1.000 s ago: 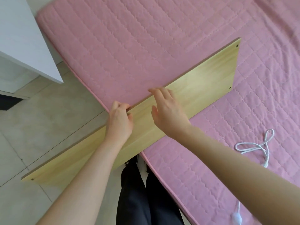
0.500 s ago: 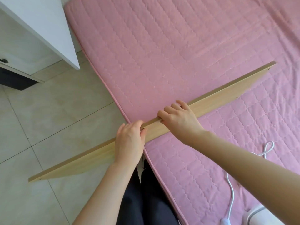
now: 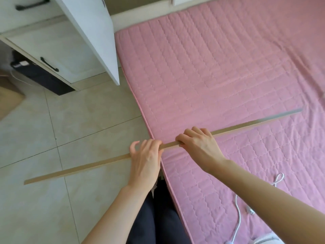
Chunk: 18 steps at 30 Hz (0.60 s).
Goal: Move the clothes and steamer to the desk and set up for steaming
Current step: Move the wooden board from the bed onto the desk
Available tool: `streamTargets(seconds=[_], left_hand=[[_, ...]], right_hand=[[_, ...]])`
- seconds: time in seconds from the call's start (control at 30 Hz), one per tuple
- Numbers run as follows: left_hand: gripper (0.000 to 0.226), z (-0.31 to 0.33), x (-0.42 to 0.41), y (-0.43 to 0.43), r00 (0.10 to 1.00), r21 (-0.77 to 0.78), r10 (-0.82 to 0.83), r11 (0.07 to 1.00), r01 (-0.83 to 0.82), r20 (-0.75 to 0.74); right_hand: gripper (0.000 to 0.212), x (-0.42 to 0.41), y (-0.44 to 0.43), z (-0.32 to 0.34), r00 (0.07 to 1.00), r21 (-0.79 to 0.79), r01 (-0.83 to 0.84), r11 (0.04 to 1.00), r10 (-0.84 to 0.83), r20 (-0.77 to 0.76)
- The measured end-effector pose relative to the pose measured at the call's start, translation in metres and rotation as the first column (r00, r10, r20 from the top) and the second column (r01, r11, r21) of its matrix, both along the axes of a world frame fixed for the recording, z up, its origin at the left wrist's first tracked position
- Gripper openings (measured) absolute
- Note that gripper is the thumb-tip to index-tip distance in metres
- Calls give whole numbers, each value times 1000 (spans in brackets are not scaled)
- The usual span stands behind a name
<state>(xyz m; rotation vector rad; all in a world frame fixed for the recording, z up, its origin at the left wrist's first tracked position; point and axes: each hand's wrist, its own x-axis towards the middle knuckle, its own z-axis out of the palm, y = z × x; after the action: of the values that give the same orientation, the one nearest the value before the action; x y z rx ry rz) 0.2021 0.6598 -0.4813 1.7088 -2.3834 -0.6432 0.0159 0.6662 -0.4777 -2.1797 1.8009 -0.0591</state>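
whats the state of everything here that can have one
board, held edge-up, half over bed, half over floor
left grip, curled round board
right grip, curled round board
cord, lying loose on bed
drawers, shut
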Motion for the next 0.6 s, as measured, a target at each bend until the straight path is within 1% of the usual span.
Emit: streamTargets(seconds=[0.17,0.3,0.43,0.6], left_hand=[[11,54,21,-2,1000,-124,10,992,-10,1],[10,88,38,-1,999,-217,28,976,-22,27],[11,113,56,3,997,-254,69,966,-56,45],[16,137,81,15,986,-271,166,950,-155,20]], right_hand=[[10,15,-6,50,997,-56,-42,998,45,55],[5,31,-11,84,995,-126,-72,989,80,64],[4,49,-13,110,991,-172,-103,980,115,67],[8,79,-14,137,983,-225,-154,962,173,65]])
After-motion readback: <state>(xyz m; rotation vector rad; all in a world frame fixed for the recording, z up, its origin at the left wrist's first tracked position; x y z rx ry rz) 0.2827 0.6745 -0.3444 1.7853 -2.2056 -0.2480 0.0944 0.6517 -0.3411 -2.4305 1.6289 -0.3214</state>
